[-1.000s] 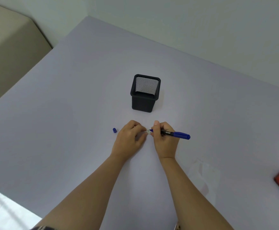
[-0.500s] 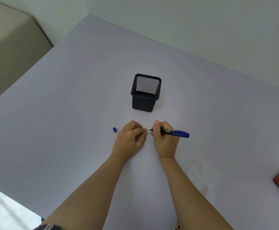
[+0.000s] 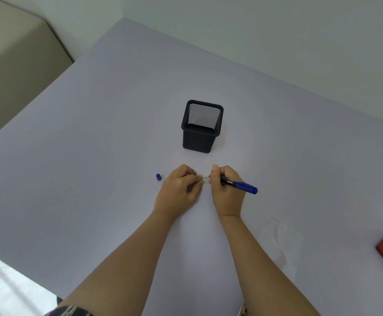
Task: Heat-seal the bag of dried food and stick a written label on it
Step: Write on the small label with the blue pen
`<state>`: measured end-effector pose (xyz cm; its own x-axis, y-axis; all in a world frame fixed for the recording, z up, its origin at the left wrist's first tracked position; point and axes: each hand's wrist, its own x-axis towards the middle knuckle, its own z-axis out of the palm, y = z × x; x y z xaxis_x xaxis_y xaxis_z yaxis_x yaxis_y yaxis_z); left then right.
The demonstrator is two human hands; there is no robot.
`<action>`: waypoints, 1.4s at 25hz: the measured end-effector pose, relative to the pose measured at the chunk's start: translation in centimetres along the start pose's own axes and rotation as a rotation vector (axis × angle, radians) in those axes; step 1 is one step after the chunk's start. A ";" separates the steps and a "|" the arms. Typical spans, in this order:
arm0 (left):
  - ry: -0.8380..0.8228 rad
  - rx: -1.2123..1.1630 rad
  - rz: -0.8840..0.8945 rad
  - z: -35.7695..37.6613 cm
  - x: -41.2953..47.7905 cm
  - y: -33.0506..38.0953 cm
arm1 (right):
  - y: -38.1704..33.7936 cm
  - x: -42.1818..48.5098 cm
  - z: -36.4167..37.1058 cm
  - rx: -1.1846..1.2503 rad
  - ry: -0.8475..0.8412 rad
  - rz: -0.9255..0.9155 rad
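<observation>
Head view: right hand (image 3: 228, 193) fingers curled round marker (image 3: 243, 186), barrel print unreadable; left hand (image 3: 178, 190) fingers pinching label (image 3: 206, 179).

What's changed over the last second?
Nothing visibly moved. The right hand still grips the pen with its tip at the label, which the left hand still holds down. The cap and holder sit where they were.
</observation>
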<state>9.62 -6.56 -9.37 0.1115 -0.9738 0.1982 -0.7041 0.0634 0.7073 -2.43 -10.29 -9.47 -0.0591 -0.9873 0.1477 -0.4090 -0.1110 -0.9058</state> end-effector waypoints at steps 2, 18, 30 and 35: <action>0.001 0.005 0.001 0.1 0.1 0.0 | 0.2 0.0 0.0 -0.014 0.001 -0.024; -0.001 0.003 -0.009 0.0 0.0 -0.1 | 0.5 -0.1 0.3 -0.080 -0.011 -0.097; 0.006 0.024 -0.014 0.2 0.0 0.0 | 0.4 -0.2 0.2 -0.084 0.052 -0.167; 0.007 0.042 0.002 0.1 0.1 0.1 | 0.1 -0.3 0.3 -0.173 0.066 -0.242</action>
<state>9.44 -6.66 -9.34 0.1150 -0.9721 0.2045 -0.7330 0.0559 0.6779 -2.17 -9.99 -9.76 0.0024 -0.9242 0.3820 -0.5673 -0.3158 -0.7606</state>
